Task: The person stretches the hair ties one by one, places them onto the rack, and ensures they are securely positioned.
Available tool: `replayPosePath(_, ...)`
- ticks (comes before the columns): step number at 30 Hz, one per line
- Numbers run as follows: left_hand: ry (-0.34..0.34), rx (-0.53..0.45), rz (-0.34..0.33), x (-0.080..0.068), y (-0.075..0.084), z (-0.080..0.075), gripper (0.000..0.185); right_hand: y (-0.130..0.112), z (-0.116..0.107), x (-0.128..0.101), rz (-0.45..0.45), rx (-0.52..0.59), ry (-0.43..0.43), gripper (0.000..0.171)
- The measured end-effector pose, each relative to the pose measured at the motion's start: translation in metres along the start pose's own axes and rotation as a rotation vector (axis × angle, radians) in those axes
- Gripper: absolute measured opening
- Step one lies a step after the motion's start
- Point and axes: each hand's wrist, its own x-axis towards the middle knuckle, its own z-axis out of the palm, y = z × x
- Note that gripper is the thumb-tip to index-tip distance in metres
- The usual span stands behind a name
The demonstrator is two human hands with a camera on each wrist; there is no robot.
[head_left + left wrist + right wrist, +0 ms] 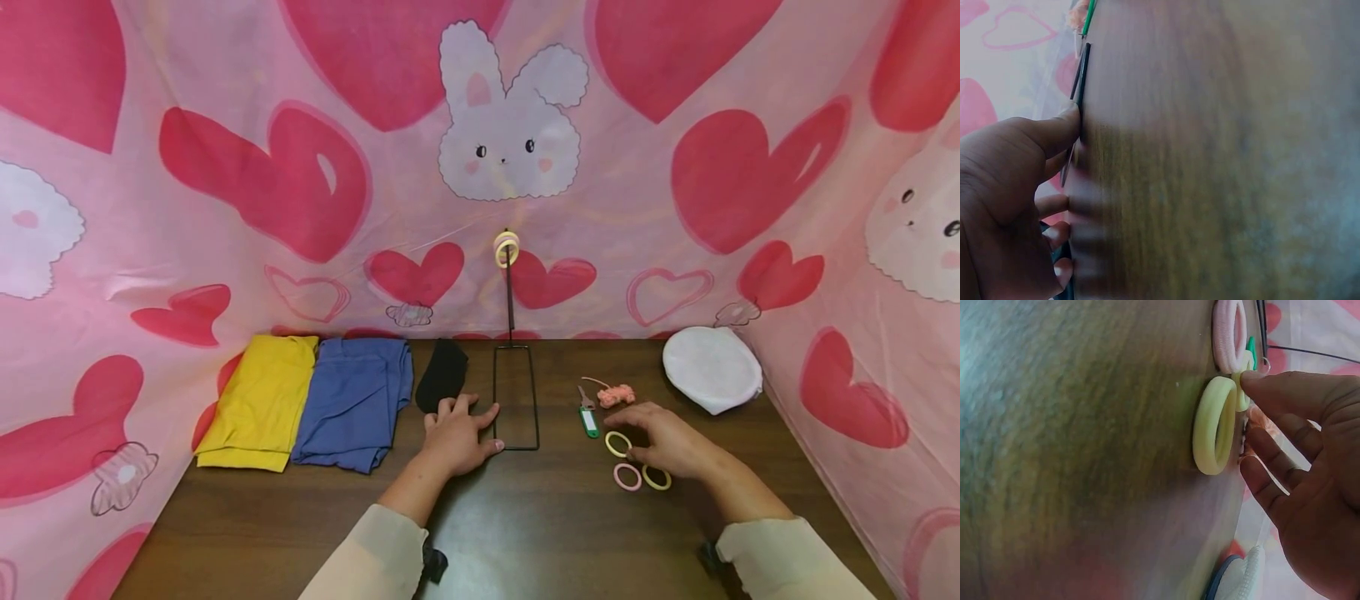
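My left hand (455, 437) rests spread at the left side of the black wire stand's base (531, 396), thumb and index finger touching the wire. Near the top of its post (510, 300) hang yellow and pinkish hair ties (507, 262). My right hand (671, 437) hovers low over three loose hair ties, fingers parted. Its thumb is at the far yellow hair tie (607, 448); whether it touches cannot be told. A pink hair tie (616, 479) and another yellow hair tie (1204, 434) lie nearer to me.
Beyond the right hand lie a key with a green tag (589, 422) and an orange-pink knotted cord (617, 395). A round white item (712, 367) sits back right. Folded yellow cloth (258, 404), blue cloth (352, 404) and a black item (442, 375) are left.
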Motion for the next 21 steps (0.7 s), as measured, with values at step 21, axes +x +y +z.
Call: replayPosePath(21, 0.000, 0.012, -0.002, 0.000, 0.000, 0.001, 0.065, 0.000, 0.012, 0.009, 0.031, -0.107, 0.016, 0.033)
